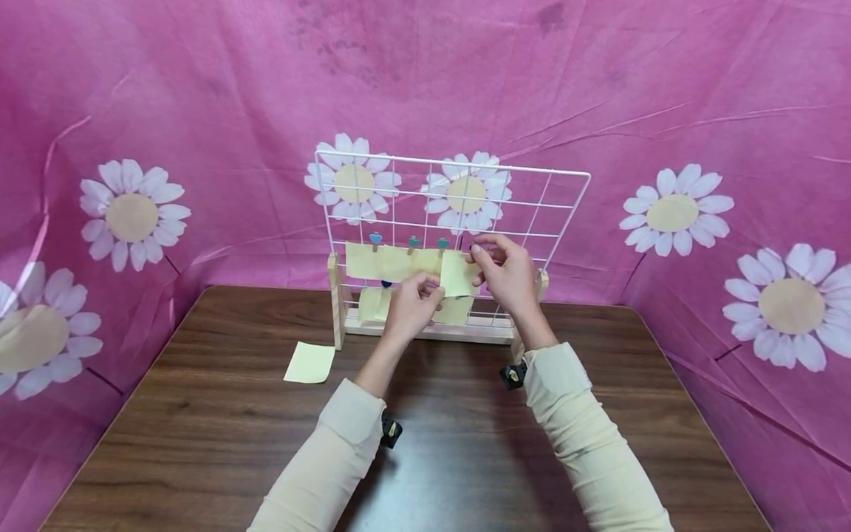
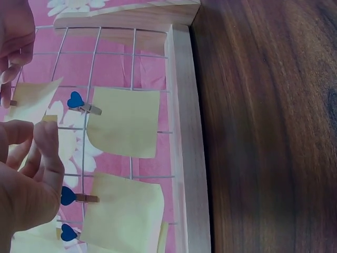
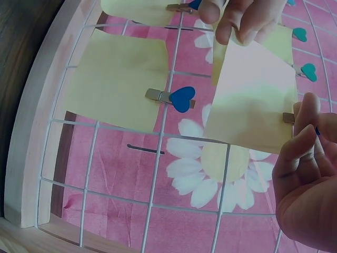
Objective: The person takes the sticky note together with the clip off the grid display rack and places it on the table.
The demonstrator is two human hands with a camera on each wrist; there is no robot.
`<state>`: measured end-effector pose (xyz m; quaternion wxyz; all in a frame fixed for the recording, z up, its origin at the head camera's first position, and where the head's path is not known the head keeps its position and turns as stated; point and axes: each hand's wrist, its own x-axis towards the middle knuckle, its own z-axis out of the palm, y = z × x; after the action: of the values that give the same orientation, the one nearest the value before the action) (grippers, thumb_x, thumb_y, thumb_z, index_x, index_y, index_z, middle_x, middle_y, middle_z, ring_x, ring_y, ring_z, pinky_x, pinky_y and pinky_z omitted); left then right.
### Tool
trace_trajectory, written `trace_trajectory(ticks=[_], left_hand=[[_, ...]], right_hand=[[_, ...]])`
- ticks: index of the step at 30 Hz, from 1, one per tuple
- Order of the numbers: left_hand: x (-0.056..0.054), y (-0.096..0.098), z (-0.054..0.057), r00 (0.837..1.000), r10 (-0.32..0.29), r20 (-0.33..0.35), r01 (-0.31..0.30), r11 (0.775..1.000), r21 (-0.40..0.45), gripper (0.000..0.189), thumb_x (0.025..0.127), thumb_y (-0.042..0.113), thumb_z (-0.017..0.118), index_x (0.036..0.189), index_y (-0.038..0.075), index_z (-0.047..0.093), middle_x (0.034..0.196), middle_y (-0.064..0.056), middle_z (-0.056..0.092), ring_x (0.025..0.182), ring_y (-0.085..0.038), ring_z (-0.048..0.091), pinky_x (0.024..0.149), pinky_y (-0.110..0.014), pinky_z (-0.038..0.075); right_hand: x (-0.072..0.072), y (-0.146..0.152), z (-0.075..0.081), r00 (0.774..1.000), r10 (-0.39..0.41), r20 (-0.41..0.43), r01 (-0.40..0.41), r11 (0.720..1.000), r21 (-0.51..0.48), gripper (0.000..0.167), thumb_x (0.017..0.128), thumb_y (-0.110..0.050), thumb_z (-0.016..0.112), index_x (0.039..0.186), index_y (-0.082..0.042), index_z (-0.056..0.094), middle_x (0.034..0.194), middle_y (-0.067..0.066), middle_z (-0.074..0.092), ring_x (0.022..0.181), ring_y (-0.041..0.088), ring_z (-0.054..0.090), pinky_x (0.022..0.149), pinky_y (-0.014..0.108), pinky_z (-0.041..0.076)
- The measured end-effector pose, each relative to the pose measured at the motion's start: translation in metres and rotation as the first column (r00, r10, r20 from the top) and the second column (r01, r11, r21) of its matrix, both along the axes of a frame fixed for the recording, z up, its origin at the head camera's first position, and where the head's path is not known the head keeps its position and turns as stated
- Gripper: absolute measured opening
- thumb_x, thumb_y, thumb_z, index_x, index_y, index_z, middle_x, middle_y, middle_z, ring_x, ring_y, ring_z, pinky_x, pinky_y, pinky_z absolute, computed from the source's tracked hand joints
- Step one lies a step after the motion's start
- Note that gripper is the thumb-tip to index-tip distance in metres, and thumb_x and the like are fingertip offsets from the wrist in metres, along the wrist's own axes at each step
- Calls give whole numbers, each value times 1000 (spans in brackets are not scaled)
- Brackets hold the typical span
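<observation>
A pale yellow sticky note point(image 1: 457, 273) lies against the white wire grid point(image 1: 532, 188). My left hand point(image 1: 411, 307) pinches the note's lower left corner between thumb and fingers, as the right wrist view shows. At the note's top edge, my right hand point(image 1: 510, 275) pinches a small wooden clothespin point(image 3: 288, 117), its heart mostly hidden by the fingers. Other notes hang in an upper and a lower row on the grid. One lower note point(image 3: 118, 79) is held by a clothespin with a blue heart point(image 3: 182, 99). Teal-heart clothespins point(image 1: 414, 242) and a light-blue one point(image 1: 375, 238) top the upper row.
A loose sticky note point(image 1: 309, 363) lies on the dark wooden table point(image 1: 452, 443), left of the grid's wooden stand point(image 1: 336, 303). Behind the table hangs a pink cloth point(image 1: 565, 89) printed with white daisies.
</observation>
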<state>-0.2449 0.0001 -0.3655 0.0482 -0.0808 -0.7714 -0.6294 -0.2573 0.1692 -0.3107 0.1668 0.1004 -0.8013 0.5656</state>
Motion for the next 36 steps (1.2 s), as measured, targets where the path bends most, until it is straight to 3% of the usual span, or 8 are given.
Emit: trace_trajectory(ticks=[4, 10, 19, 31, 36], left_hand=[[0, 0, 1, 1000, 26, -6, -26, 1000, -15, 15, 94, 6, 66, 106, 0, 70, 86, -9, 70, 70, -20, 68, 54, -44, 64], [1, -2, 1, 1000, 11, 7, -11, 999, 33, 14, 94, 3, 66, 107, -2, 70, 87, -11, 69, 71, -21, 68, 57, -49, 64], [3, -4, 3, 1000, 11, -7, -11, 998, 58, 13, 94, 3, 66, 106, -3, 70, 88, -13, 70, 73, -24, 70, 50, -33, 63], [5, -4, 3, 1000, -19, 6, 19, 997, 72, 17, 94, 3, 66, 109, -3, 70, 92, -14, 71, 69, -19, 68, 58, -46, 65], [6, -6, 4, 1000, -25, 6, 25, 998, 50, 17, 94, 3, 66, 110, -3, 69, 92, -14, 71, 70, -19, 68, 55, -38, 64]], right_hand=[[1, -1, 2, 1000, -4, 2, 4, 1000, 4, 25, 101, -14, 65, 121, 1, 67, 95, 23, 74, 48, 10, 61, 40, 16, 44], [1, -2, 2, 1000, -12, -2, 12, 1000, 17, 24, 101, -14, 65, 119, 1, 68, 93, 23, 74, 47, 8, 60, 38, 15, 40], [3, -2, 4, 998, -55, -29, 57, 996, 63, 19, 100, -14, 67, 116, -4, 70, 90, 17, 76, 47, 8, 61, 35, 16, 39], [4, -3, 2, 996, -82, -36, 84, 993, 81, 17, 99, -12, 67, 112, -2, 70, 89, 17, 75, 46, 5, 60, 35, 15, 41], [5, -4, 1, 994, -93, -55, 97, 992, 80, 17, 98, -10, 68, 112, -1, 72, 88, 18, 75, 45, 4, 59, 34, 15, 40]])
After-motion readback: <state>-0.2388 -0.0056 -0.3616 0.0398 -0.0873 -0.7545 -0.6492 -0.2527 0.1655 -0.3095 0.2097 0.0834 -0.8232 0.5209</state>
